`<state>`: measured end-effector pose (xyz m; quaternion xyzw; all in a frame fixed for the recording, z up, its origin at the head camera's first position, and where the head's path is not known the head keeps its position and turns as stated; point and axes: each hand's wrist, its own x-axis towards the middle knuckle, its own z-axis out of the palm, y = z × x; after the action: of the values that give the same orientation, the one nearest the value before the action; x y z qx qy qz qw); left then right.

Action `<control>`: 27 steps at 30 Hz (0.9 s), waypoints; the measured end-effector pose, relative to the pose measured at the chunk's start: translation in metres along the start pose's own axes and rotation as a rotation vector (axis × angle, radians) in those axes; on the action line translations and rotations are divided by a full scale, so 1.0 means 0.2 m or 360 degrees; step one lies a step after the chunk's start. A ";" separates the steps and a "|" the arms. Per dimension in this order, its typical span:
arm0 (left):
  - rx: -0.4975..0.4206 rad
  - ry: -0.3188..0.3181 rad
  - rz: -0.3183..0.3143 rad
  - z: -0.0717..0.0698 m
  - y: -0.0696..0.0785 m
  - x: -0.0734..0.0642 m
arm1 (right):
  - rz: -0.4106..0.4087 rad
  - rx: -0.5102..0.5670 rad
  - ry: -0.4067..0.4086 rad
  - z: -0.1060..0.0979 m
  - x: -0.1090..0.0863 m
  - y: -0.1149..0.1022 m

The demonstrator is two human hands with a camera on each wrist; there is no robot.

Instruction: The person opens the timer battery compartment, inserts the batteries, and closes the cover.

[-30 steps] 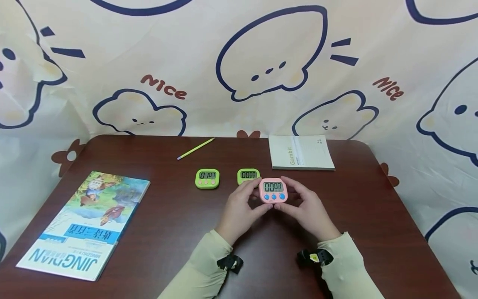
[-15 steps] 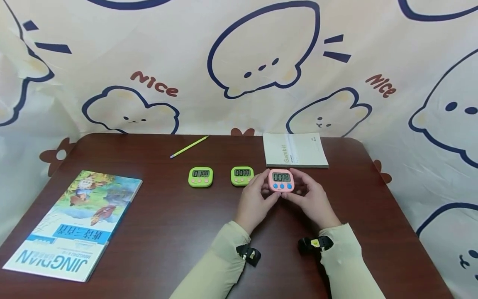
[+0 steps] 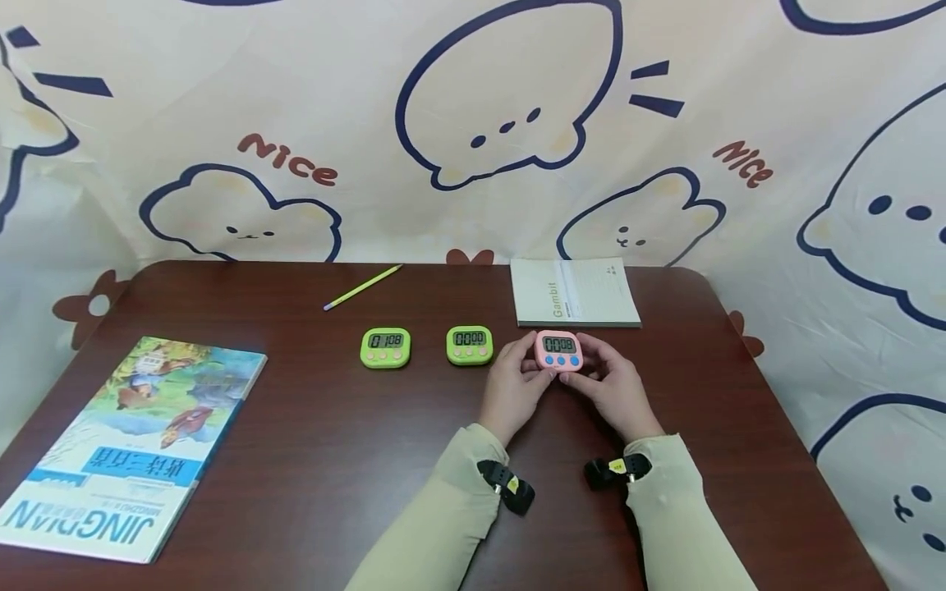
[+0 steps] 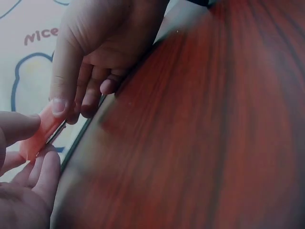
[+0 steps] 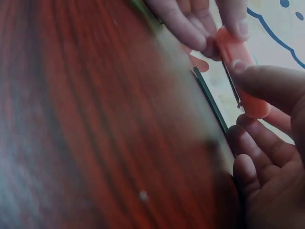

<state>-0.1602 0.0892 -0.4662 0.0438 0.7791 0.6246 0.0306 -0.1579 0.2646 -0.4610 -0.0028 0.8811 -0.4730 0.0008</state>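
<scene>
A pink kitchen timer with blue buttons is held between both hands, its display facing the head camera and reading 00:08. My left hand grips its left side, the thumb at the lower edge. On the other side my right hand holds it the same way. Both wrist views show the timer edge-on, as a pinkish-orange body pinched between thumbs and fingers. Left of the hands, a green timer lies on the table, reading 00:00. Further left lies another green timer, reading 01:08.
A pale notebook lies at the table's back edge, just beyond the held timer. A yellow-green pencil is at the back left. A thick illustrated book lies along the left side of the dark wooden table. A patterned curtain hangs behind.
Both hands have moved right and slightly away with the pink timer, uncovering the nearer green timer. The pink display went from 00:07 to 00:08. The head view has turned a little right.
</scene>
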 end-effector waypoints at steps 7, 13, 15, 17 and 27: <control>0.0064 0.0061 0.0041 0.02 -0.01 0.02 | 0.0020 -0.0081 0.0023 0.01 0.02 0.01; 0.0141 0.0098 0.0057 0.02 -0.02 0.03 | 0.0024 -0.0130 0.0023 0.02 0.02 0.01; 0.0183 0.0097 0.0048 0.02 -0.02 0.03 | 0.0021 -0.0154 0.0031 0.02 0.03 0.01; 0.0223 0.0095 0.0041 0.02 -0.02 0.04 | 0.0018 -0.0178 0.0039 0.02 0.03 0.01; 0.0334 0.0045 -0.0090 0.04 0.00 0.10 | 0.0003 -0.0275 0.0026 0.02 0.09 0.04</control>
<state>-0.1795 0.0998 -0.4689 0.0161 0.8415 0.5391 0.0325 -0.1764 0.2654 -0.4690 0.0020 0.9185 -0.3953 -0.0063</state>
